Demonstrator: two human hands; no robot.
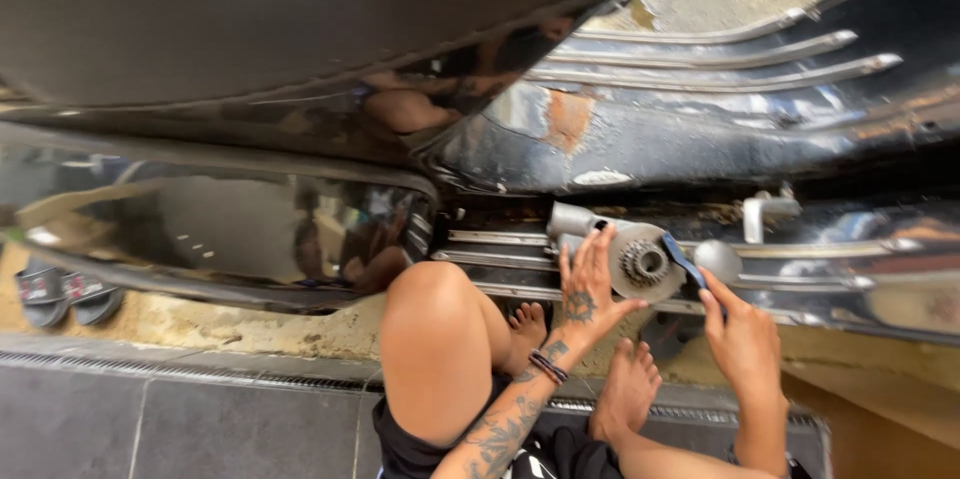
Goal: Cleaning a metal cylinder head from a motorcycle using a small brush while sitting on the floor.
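Steadying geared motor (632, 261), blue tool (684, 259)

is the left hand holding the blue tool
No, the left hand lies flat on the round metal part, while the right hand holds the blue tool.

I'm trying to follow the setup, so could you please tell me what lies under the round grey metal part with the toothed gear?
The round grey metal part rests on the ribbed chrome strips of the black scooter floorboard. The left hand braces its side; what is directly beneath it is hidden.
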